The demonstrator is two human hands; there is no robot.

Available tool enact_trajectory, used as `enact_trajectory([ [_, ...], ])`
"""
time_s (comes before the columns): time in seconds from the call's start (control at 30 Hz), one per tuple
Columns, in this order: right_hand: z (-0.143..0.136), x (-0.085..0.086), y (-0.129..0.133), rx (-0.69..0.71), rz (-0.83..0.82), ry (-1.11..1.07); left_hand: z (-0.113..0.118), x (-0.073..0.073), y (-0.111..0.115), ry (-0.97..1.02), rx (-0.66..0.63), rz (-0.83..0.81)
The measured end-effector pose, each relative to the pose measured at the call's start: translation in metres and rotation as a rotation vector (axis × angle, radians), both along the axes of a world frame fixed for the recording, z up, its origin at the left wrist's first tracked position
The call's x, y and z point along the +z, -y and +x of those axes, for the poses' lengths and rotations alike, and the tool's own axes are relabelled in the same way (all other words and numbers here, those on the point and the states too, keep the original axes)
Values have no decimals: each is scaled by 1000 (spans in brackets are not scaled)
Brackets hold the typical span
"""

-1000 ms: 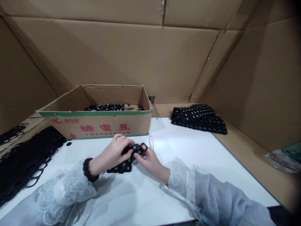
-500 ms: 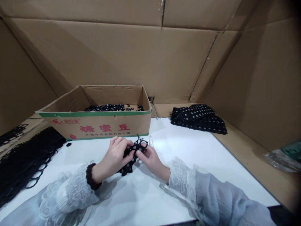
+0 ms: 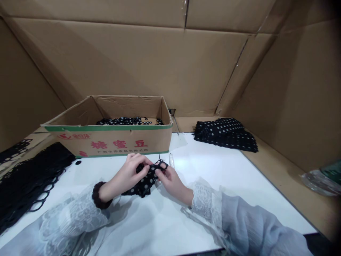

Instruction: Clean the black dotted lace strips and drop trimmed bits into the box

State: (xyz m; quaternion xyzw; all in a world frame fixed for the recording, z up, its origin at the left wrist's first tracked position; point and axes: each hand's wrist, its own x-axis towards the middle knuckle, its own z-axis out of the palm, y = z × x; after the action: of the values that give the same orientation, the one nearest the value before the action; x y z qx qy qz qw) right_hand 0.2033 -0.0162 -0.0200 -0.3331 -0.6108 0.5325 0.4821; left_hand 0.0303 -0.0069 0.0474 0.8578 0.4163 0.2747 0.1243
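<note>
A black cloth with pale dots is between my two hands over the white tabletop, in front of the box. My left hand pinches its upper left part between thumb and fingers. On the right side of the cloth, my right hand grips the edge, thumb on top. Thin black loops stick up near the right fingertips. The cloth's lower part hangs down to the left, under my left hand. Some fingertips are hidden by the cloth.
Behind my hands stands an open cardboard box holding small black dotted pieces. Folded dotted cloth lies at the back right. Black looped strips cover the left side. A clear plastic bag lies far right. Cardboard walls surround the table.
My left hand has shifted slightly left, and more of the dotted cloth shows spread below it. The loops at the top sit lower. My right hand has hardly moved.
</note>
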Motion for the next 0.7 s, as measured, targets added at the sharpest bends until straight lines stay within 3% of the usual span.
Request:
enact_trajectory([
  [0.2,1,4,-1,-41,85,125,-3,5,-7,60,-53,-215],
  [0.37,1,3,1,-46,83,148,-3,11,-5,196,-105,-620],
  [0.53,0,5,7,-18,127,155,-7,0,-12,359,-183,-973],
  [0.63,-1,7,5,-26,73,118,-7,-8,-16,380,-166,-986],
  [0.7,-1,7,3,-45,20,66,-5,-10,-16,352,-121,-777],
])
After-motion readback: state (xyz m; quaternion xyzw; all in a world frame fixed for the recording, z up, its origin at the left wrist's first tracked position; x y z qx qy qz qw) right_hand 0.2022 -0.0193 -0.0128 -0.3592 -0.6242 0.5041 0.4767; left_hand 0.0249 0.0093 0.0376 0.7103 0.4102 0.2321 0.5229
